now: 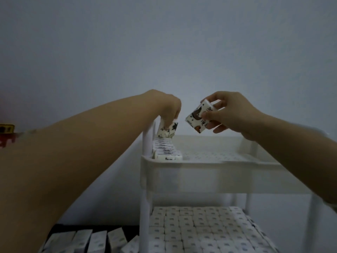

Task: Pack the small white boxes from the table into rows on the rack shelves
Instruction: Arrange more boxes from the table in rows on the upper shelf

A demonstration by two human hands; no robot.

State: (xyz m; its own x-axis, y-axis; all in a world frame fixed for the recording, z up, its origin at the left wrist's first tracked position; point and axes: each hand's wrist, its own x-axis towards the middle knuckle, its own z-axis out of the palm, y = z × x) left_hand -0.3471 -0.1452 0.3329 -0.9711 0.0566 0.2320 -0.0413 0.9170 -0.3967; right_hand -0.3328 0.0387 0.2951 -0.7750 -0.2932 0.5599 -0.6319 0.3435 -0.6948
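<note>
A white plastic rack stands in front of me; its top shelf (215, 162) has a perforated floor. A single row of small white boxes (165, 151) with dark prints runs along the shelf's left side. My left hand (168, 108) pinches one printed box (166, 131) from above at the far end of that row, the box upright and slightly tilted. My right hand (231, 112) holds another printed box (199, 116) in the air above the shelf, tilted. The lower shelf (198, 229) is packed tight with rows of boxes.
More small white boxes (85, 241) lie on a dark table surface at the bottom left, beside the rack. The rack's white post (146, 141) rises at the front left corner. A plain wall fills the background. A red and yellow object (6, 133) shows at the left edge.
</note>
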